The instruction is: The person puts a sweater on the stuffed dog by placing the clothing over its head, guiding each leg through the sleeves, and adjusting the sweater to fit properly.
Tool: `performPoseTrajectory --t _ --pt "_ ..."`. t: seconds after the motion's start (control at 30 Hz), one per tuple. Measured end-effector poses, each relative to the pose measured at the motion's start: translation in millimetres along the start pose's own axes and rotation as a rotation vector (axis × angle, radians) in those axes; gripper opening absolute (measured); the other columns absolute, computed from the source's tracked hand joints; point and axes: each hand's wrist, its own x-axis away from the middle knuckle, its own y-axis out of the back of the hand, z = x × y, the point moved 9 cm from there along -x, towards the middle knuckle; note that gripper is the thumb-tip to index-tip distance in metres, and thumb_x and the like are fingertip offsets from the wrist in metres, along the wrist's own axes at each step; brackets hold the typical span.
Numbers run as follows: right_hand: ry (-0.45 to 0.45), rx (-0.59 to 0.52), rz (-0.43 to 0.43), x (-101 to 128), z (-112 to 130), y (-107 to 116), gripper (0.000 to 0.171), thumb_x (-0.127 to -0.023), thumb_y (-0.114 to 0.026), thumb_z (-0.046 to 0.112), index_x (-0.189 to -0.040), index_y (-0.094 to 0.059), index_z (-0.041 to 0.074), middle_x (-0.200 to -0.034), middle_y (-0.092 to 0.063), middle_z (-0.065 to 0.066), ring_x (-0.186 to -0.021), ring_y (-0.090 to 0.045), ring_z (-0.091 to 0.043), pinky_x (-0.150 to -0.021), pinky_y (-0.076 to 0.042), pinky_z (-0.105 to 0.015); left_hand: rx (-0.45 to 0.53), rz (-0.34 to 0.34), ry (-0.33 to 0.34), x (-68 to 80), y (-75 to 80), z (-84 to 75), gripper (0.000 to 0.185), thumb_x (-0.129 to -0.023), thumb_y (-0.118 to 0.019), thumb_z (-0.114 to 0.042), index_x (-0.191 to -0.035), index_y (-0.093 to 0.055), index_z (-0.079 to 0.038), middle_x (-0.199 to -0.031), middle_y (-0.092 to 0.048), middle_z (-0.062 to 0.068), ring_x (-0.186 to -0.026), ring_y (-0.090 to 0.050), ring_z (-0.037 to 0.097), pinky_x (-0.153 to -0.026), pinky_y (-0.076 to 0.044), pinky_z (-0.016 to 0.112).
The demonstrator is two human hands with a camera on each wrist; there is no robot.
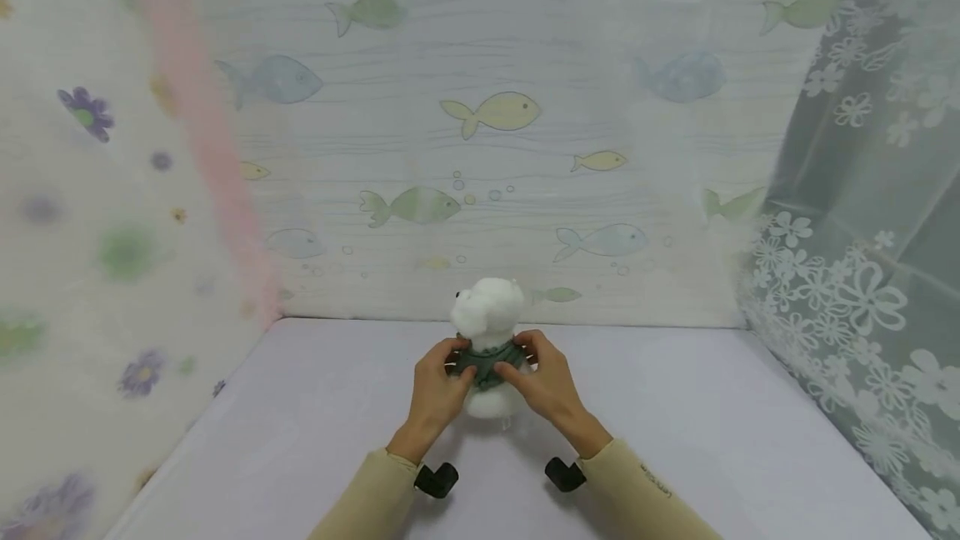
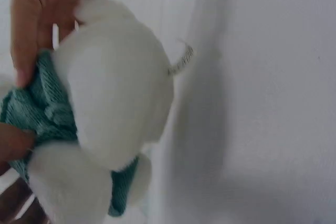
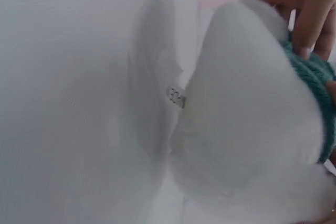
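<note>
A white stuffed toy (image 1: 491,307) stands upright on the table in the head view, wearing a green knitted sweater (image 1: 487,363). My left hand (image 1: 437,386) grips the sweater at the toy's left-hand side in the picture, thumb on the near face. On the other side my right hand (image 1: 551,380) pinches it the same way, its thumb near the sweater's middle. The left wrist view shows the toy's rounded white body (image 2: 121,87) with a small printed tag (image 2: 182,62) sticking out. In the right wrist view the sweater (image 3: 312,72) is bunched around the body.
The toy is on a white-covered table (image 1: 337,390), close to the back wall sheet (image 1: 495,157) printed with fish. A flowered sheet (image 1: 97,215) hangs on the left, a lace curtain (image 1: 862,290) on the right. Black wrist devices (image 1: 437,480) sit under both sleeves.
</note>
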Motion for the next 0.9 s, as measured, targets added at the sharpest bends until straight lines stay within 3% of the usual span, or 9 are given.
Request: performPoseTrajectory --t 0.1,0.2,0.37,0.53,0.67,0.77,0.9 --pt "0.035 0.041 0.014 4 1 3 0.042 -0.079 -0.079 0.023 -0.113 -0.059 0.009 -0.104 -0.062 0.0 -0.088 -0.056 -0.015 -0.075 -0.049 -0.035 0.067 0.046 0.045 -0.4 -9.1 15.3 0.032 -0.078 -0.071 0.006 -0.108 -0.065 -0.004 -0.105 -0.067 0.011 -0.089 -0.066 0.025 -0.074 -0.055 0.036" --pt "0.042 0.053 0.059 7 -2 1 0.042 -0.079 -0.078 0.02 -0.115 -0.059 0.007 -0.106 -0.062 0.0 -0.09 -0.057 -0.013 -0.074 -0.05 -0.031 0.071 0.066 0.09 0.3 -13.6 29.5 0.032 -0.079 -0.069 0.006 -0.108 -0.066 -0.005 -0.106 -0.067 0.01 -0.092 -0.066 0.026 -0.078 -0.054 0.038" --pt "0.082 0.053 0.139 7 -6 -5 0.044 -0.082 -0.075 0.02 -0.12 -0.058 0.006 -0.113 -0.061 -0.002 -0.095 -0.058 -0.017 -0.076 -0.051 -0.034 -0.082 0.016 0.121 2.6 -8.2 37.7 0.027 -0.079 -0.069 0.004 -0.104 -0.067 -0.004 -0.097 -0.064 0.013 -0.087 -0.062 0.027 -0.074 -0.052 0.039" --pt "0.005 0.049 0.184 1 -22 -9 0.037 -0.085 -0.071 0.026 -0.118 -0.059 0.012 -0.116 -0.061 0.001 -0.105 -0.056 -0.02 -0.085 -0.047 -0.042 -0.225 -0.03 0.094 11.2 -3.8 29.1 0.016 -0.079 -0.07 0.001 -0.091 -0.061 -0.005 -0.082 -0.056 0.006 -0.074 -0.056 0.019 -0.064 -0.047 0.032" --pt "-0.071 0.027 0.2 0 -34 -9 0.037 -0.085 -0.072 0.029 -0.116 -0.06 0.014 -0.118 -0.06 0.0 -0.112 -0.054 -0.02 -0.094 -0.043 -0.043 -0.244 0.042 0.007 20.4 -13.8 9.8 0.016 -0.081 -0.07 -0.005 -0.09 -0.057 -0.008 -0.092 -0.054 0.006 -0.083 -0.058 0.02 -0.07 -0.052 0.035" --pt "-0.062 0.014 0.21 0 -34 -10 0.037 -0.085 -0.072 0.027 -0.116 -0.059 0.012 -0.117 -0.06 -0.001 -0.11 -0.056 -0.021 -0.093 -0.045 -0.042 -0.248 0.103 -0.031 24.1 -20.9 -1.4 0.017 -0.082 -0.072 -0.009 -0.094 -0.06 -0.009 -0.102 -0.051 0.01 -0.091 -0.058 0.024 -0.076 -0.052 0.04" --pt "0.021 0.016 0.217 1 -26 -12 0.033 -0.088 -0.068 0.021 -0.117 -0.058 0.007 -0.113 -0.06 -0.004 -0.102 -0.059 -0.021 -0.084 -0.049 -0.041 -0.253 0.128 -0.018 23.9 -23.2 -5.6 0.021 -0.079 -0.076 -0.008 -0.096 -0.064 -0.009 -0.108 -0.048 0.012 -0.096 -0.056 0.028 -0.08 -0.05 0.043"
